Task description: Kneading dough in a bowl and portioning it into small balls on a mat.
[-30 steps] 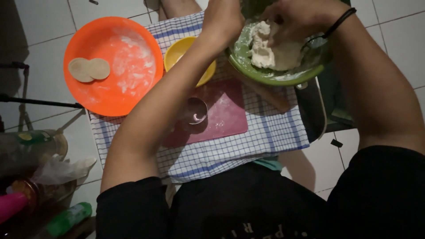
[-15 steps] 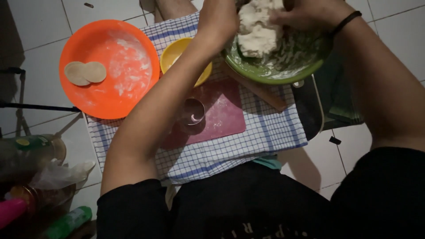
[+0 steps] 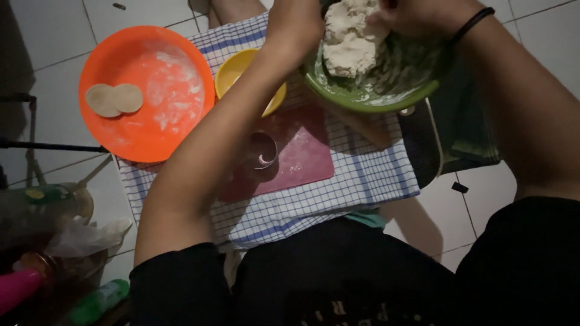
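White dough (image 3: pixel 350 39) fills a green bowl (image 3: pixel 374 90) as 2 bare hands work it on a tiled floor.

Both the left hand (image 3: pixel 296 24) and the right hand (image 3: pixel 417 15) press against the lump inside the bowl; whether either grip is closed around it cannot be told. Left of the bowl sits a yellow bowl (image 3: pixel 238 69), and farther left an orange plate (image 3: pixel 148 90) carrying 2 dough rounds (image 3: pixel 113 99). Below the bowl, a round metal cutter (image 3: pixel 263 151) rests on a red mat (image 3: pixel 302 154) atop a blue-checked cloth (image 3: pixel 362 181).
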